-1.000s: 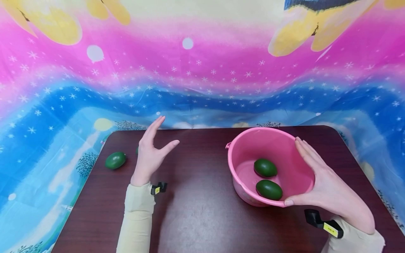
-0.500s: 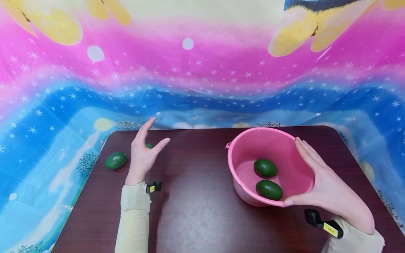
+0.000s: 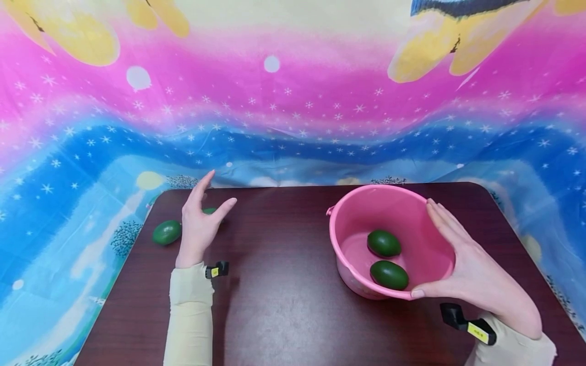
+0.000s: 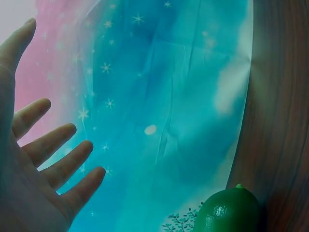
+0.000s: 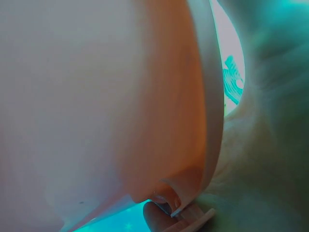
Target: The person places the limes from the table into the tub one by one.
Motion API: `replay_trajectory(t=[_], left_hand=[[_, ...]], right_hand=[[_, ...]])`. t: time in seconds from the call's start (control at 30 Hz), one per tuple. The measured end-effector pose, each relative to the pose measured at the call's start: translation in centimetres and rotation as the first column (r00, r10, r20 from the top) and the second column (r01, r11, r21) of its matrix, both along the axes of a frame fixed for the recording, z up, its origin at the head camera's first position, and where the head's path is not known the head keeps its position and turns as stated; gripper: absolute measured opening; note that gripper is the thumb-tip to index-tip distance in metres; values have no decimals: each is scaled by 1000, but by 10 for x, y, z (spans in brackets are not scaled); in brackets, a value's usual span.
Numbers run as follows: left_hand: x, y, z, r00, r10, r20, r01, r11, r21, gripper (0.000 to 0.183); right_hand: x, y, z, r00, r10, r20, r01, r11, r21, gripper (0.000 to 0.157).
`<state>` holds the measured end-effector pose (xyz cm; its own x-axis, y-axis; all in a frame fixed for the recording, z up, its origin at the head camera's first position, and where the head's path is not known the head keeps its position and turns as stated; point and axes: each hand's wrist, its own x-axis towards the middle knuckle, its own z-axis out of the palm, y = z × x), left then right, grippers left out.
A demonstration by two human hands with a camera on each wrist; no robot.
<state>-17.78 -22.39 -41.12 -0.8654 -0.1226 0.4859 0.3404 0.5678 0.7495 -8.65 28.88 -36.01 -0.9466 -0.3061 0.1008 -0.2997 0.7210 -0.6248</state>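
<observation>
Green fruit [image 3: 209,210], partly hidden, lies toward the table's [image 3: 284,315] far-left corner, beyond the left hand [image 3: 198,229] in head view; long axis can't be told. Left hand is nearer, thumb and fingers spread, holding nothing. Second fruit [image 3: 167,232] lies left of that hand near the left edge, axis roughly crosswise. Right hand [image 3: 476,269] grips the pink bucket [image 3: 357,216], two fruits [image 3: 384,243] inside.

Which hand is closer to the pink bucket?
The right. The right hand holds the pink bucket at its rim; the left hand is apart from it, off to the left, holding nothing.
</observation>
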Motion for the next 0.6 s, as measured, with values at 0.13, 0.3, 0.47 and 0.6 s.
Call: replay_trajectory(t=[0.13,0.3,0.47,0.6], left_hand=[[0,-3,-2,1000,10,13,-10,1000,4,73],[-1,-5,-6,1000,19,24,-19,1000,8,73],[-1,-8,-11,998,31,46,-32,999,14,73],[-1,-13,-15,996,52,79,-53,998,19,72]], right_hand=[[0,0,0,1000,1,-2,-1,1000,3,142],[0,0,0,1000,1,-10,-1,1000,2,142],[1,-1,0,1000,-3,19,4,999,-35,142],[0,-2,0,999,-6,43,8,998,-55,141]])
